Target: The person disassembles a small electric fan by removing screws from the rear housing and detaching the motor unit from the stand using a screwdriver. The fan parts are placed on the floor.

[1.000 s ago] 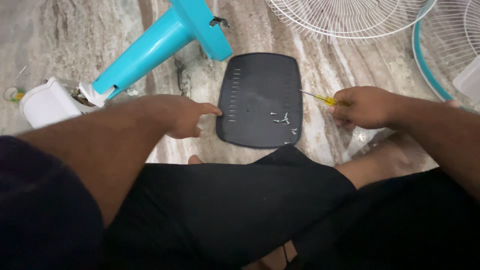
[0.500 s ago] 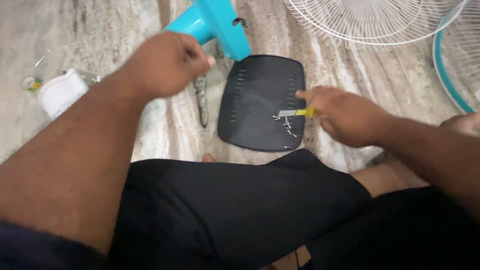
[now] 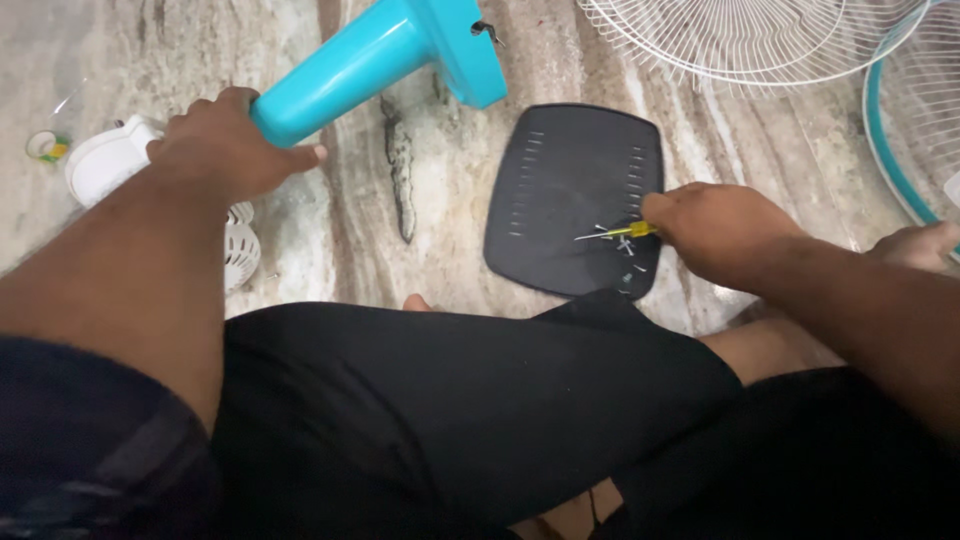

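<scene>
My left hand [image 3: 225,148] grips the lower end of a turquoise fan stand [image 3: 375,62] that lies slanted on the marble floor, next to the white fan motor housing [image 3: 105,160]. My right hand [image 3: 722,228] holds a small yellow-handled screwdriver [image 3: 612,233], its thin metal tip pointing left over several small screws [image 3: 622,245] that lie on a black flat plastic panel [image 3: 560,190]. The panel rests on the floor just beyond my knee.
White wire fan grilles [image 3: 750,40] lie at the top right, one with a turquoise rim [image 3: 885,140]. A small roll of tape [image 3: 45,147] sits at the far left. My crossed legs in black shorts [image 3: 450,420] fill the foreground.
My left hand left the panel's edge, swung up and left, and closed on the turquoise stand. My right hand brought the screwdriver tip over the screws on the panel.
</scene>
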